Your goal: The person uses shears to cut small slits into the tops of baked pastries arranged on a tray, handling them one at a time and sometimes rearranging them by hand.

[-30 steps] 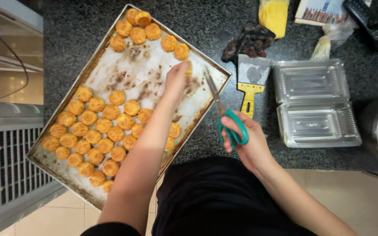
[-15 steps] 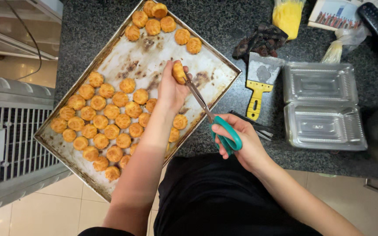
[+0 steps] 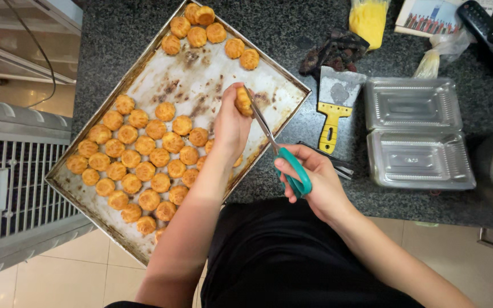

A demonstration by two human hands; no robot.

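The left hand (image 3: 230,126) pinches a golden, ridged cream puff (image 3: 243,100) above the stained metal baking tray (image 3: 144,74). At its 4 o'clock, the right hand (image 3: 315,182) grips teal-handled scissors (image 3: 275,142), blades at the puff's side. A good cut wants a firm pinch, fingertips clear, one shallow snip through the crisp shell

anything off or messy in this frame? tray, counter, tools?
Mostly tidy. The baking tray sits askew on the dark counter, its near corner overhanging the edge, and its bare middle is stained with brown burnt patches. The left hand holds one puff at the scissors in the right hand. Nothing spilled.
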